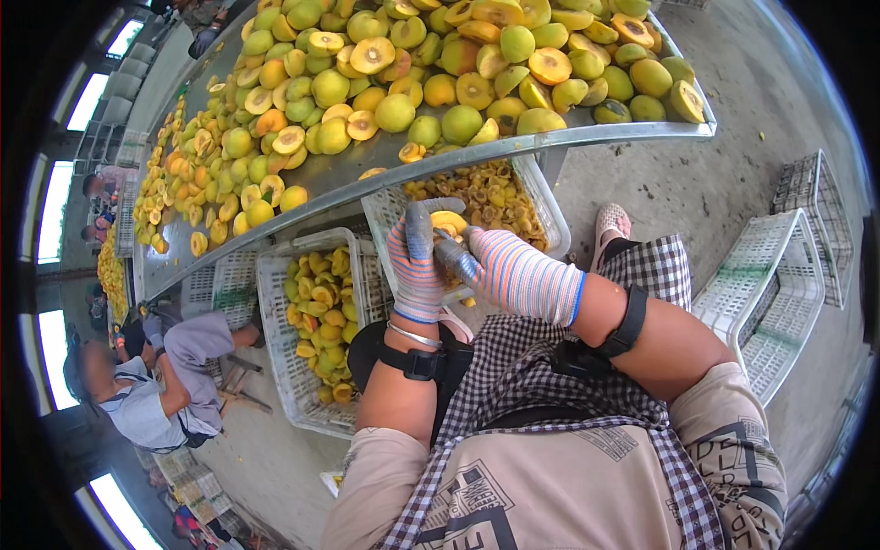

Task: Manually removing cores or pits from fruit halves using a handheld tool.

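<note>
My left hand [421, 258], in a striped knit glove with grey-coated fingers, holds a yellow peach half [448, 222] between thumb and fingers. My right hand [519, 268], gloved alike, is bent against the near side of that fruit. Whether a small tool sits in its curled fingers is hidden. Both hands are above a white plastic crate [543, 192] of yellow-brown peach scraps and pits [495, 196]. Beside it, to the left, another white crate [275, 344] contains peach halves [326, 309].
A metal-rimmed table [522, 144] heaped with whole and cut peaches [330, 89] spans the far side. White crates [756, 275] stand on the concrete floor at right. At left sits a co-worker [151, 385] near a wooden stool [240, 385]. A checked apron [536, 371] covers my lap.
</note>
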Available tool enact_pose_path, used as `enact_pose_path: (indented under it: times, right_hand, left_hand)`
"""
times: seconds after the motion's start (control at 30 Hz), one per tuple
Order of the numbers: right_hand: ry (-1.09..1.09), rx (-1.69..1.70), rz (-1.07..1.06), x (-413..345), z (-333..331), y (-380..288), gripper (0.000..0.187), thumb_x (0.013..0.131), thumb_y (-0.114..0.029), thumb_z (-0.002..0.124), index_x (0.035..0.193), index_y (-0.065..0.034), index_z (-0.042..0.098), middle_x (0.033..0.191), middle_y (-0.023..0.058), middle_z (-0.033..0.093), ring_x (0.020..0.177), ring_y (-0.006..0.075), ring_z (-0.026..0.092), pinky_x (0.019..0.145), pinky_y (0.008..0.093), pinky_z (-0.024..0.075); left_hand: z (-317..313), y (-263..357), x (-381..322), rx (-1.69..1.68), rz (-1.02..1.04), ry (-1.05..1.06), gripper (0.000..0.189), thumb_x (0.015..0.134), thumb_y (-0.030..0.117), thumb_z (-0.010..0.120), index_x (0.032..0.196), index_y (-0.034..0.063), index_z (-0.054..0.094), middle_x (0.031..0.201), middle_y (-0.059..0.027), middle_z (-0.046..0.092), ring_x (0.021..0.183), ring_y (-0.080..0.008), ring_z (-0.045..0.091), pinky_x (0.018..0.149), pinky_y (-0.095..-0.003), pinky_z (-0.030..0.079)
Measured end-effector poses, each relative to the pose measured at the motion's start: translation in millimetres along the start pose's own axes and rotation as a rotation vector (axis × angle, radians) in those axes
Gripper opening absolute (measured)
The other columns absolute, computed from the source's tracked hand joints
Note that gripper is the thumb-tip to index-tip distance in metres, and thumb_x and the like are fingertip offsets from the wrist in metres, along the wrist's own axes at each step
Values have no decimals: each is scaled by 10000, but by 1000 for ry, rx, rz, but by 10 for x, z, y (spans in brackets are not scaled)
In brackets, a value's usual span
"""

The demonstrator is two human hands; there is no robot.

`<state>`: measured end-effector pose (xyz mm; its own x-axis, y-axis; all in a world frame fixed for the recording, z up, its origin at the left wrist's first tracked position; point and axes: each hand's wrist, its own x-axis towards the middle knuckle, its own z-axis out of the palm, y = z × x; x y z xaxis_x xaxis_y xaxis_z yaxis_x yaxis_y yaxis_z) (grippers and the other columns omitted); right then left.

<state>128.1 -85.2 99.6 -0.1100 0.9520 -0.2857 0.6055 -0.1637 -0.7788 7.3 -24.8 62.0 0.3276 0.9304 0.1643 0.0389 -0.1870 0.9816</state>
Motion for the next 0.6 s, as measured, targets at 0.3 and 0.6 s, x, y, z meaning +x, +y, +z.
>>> enact_pose_path:
  times: [0.3,0.6]
  right_hand:
    - [-1,-99,20,-66,-49,-39,279,859,-203,541,958,56,506,778,234,609,768,382,618,644,437,493]
    - [66,290,-9,63,219,154,341,904,-365,499,841,-32,545,612,84,538,569,229,565,514,335,456]
  left_hand:
    - [-6,-93,18,-280,-194,-39,480,909,438,492,918,-17,642,800,-91,650,707,-156,606,649,-285,495]
    - [16,-81,32,-322,-168,-50,519,895,484,496,956,-15,626,829,-78,638,749,-144,592,687,-278,488]
